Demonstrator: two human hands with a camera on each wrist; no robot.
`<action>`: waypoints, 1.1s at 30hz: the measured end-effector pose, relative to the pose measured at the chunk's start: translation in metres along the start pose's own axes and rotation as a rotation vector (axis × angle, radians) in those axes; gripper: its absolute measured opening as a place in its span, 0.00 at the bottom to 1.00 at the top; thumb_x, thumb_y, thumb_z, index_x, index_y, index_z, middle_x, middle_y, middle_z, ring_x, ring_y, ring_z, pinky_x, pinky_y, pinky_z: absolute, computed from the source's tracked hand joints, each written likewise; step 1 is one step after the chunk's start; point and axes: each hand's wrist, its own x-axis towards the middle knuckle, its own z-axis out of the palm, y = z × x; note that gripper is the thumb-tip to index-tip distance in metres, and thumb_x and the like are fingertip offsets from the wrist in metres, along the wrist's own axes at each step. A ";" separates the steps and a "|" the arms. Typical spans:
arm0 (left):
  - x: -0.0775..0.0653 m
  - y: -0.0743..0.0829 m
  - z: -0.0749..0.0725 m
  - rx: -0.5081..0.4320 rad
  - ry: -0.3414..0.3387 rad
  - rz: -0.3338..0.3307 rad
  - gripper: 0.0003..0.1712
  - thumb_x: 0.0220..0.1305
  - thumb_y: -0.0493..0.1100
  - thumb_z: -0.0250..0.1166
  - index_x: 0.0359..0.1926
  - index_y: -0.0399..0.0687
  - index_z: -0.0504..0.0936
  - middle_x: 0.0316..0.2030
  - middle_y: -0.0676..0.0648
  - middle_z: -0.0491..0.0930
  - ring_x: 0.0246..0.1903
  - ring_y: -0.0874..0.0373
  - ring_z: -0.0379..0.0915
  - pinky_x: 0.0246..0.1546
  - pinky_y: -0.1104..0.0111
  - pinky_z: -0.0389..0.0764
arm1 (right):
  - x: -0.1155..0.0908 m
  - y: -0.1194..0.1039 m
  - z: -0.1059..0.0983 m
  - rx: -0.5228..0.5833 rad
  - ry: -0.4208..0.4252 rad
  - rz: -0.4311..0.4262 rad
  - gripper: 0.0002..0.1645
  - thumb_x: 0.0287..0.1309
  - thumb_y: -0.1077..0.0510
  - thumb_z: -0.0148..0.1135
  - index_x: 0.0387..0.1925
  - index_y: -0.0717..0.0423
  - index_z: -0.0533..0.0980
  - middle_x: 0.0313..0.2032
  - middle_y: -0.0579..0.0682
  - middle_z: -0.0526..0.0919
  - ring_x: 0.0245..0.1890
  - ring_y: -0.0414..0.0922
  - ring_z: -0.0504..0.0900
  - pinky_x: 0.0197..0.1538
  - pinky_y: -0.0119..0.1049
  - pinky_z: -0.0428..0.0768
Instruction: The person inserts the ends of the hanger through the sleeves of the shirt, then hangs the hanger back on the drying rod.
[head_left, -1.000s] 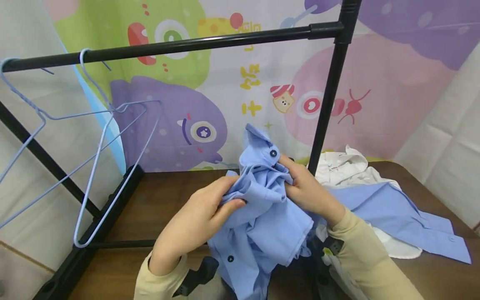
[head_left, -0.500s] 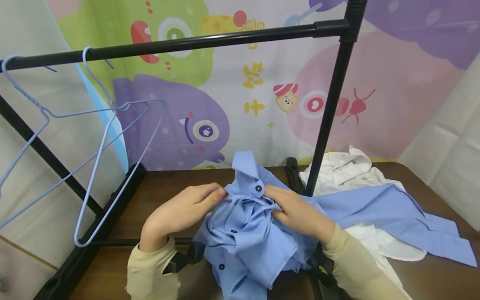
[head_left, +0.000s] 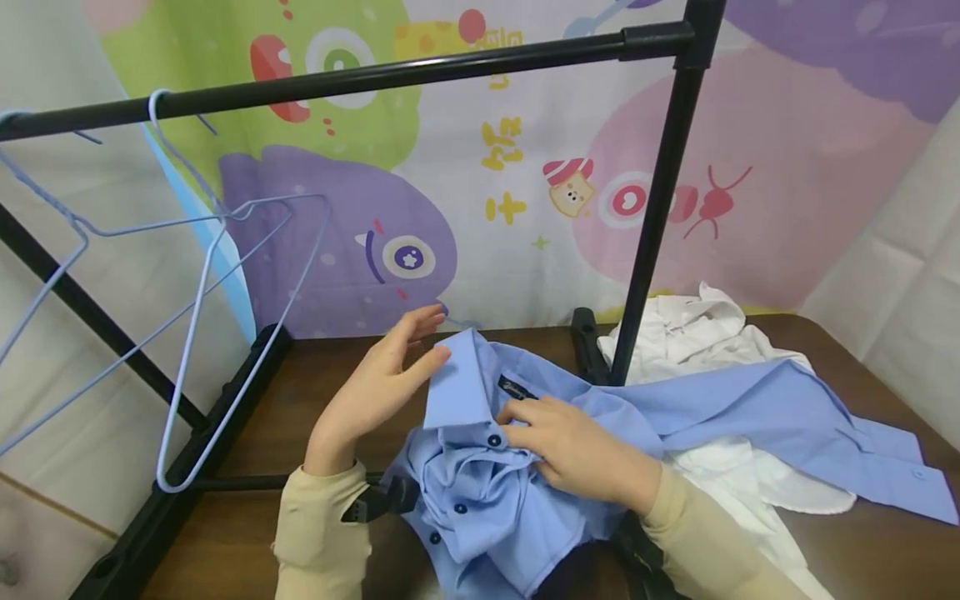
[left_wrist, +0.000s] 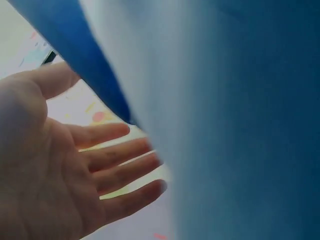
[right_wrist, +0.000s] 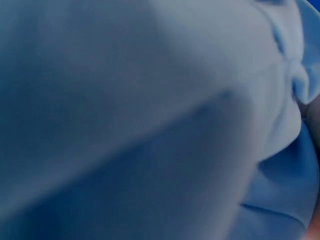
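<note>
Head view: my left hand (head_left: 378, 379) lies flat-fingered against the blue shirt (head_left: 510, 467) collar, right hand (head_left: 581, 446) pressing it; I judge both hangers (head_left: 187, 333) unused.

A dark brown wooden desk (head_left: 315, 392) carries everything. A crumpled blue button-up shirt (head_left: 525, 483) lies at its 6 o'clock, one sleeve stretching toward 3 o'clock over a white garment (head_left: 697, 342) heaped at 2 o'clock. The black garment rack's base bars (head_left: 217, 433) rest along the 9 o'clock edge.
</note>
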 end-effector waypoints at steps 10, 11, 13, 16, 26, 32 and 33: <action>0.000 0.001 0.007 0.118 -0.256 -0.013 0.36 0.60 0.57 0.58 0.65 0.54 0.58 0.61 0.50 0.65 0.56 0.56 0.65 0.56 0.57 0.67 | -0.001 -0.007 -0.007 -0.001 -0.142 -0.002 0.20 0.44 0.70 0.57 0.36 0.44 0.77 0.38 0.41 0.75 0.42 0.39 0.74 0.48 0.39 0.71; -0.001 0.001 0.008 0.138 -0.265 -0.003 0.34 0.59 0.57 0.58 0.64 0.54 0.61 0.59 0.51 0.67 0.55 0.57 0.66 0.56 0.58 0.67 | -0.002 -0.008 -0.008 0.009 -0.170 0.009 0.21 0.43 0.70 0.57 0.37 0.44 0.77 0.38 0.40 0.76 0.42 0.38 0.74 0.49 0.40 0.71; -0.001 0.003 0.008 0.161 -0.278 0.015 0.31 0.58 0.55 0.60 0.61 0.55 0.65 0.56 0.52 0.70 0.52 0.59 0.68 0.53 0.60 0.69 | -0.002 -0.008 -0.008 0.030 -0.228 0.036 0.21 0.43 0.71 0.56 0.37 0.44 0.78 0.39 0.40 0.77 0.43 0.38 0.74 0.48 0.40 0.70; -0.002 0.002 0.008 0.201 -0.271 0.057 0.28 0.57 0.52 0.63 0.57 0.53 0.69 0.52 0.53 0.74 0.47 0.61 0.71 0.49 0.63 0.71 | -0.002 -0.008 -0.008 0.065 -0.313 0.080 0.21 0.45 0.70 0.55 0.38 0.44 0.79 0.39 0.40 0.77 0.44 0.38 0.74 0.46 0.40 0.70; -0.004 0.008 0.009 0.251 -0.107 0.097 0.22 0.53 0.40 0.66 0.51 0.51 0.75 0.46 0.53 0.79 0.46 0.60 0.75 0.46 0.63 0.74 | -0.006 -0.011 -0.016 0.196 -0.398 0.210 0.30 0.42 0.46 0.68 0.49 0.46 0.72 0.44 0.39 0.74 0.48 0.38 0.72 0.53 0.42 0.67; -0.006 0.016 0.006 0.259 0.002 0.134 0.19 0.52 0.38 0.67 0.47 0.52 0.78 0.42 0.53 0.81 0.41 0.61 0.77 0.39 0.66 0.76 | -0.011 -0.006 -0.034 0.305 -0.309 0.269 0.37 0.40 0.31 0.64 0.52 0.42 0.72 0.48 0.35 0.74 0.50 0.36 0.72 0.53 0.37 0.70; -0.007 0.017 0.006 0.257 0.021 0.140 0.19 0.52 0.38 0.67 0.48 0.52 0.78 0.41 0.53 0.81 0.39 0.61 0.77 0.37 0.66 0.75 | -0.012 -0.005 -0.037 0.306 -0.275 0.285 0.35 0.41 0.32 0.63 0.51 0.42 0.72 0.47 0.35 0.75 0.49 0.35 0.72 0.52 0.36 0.71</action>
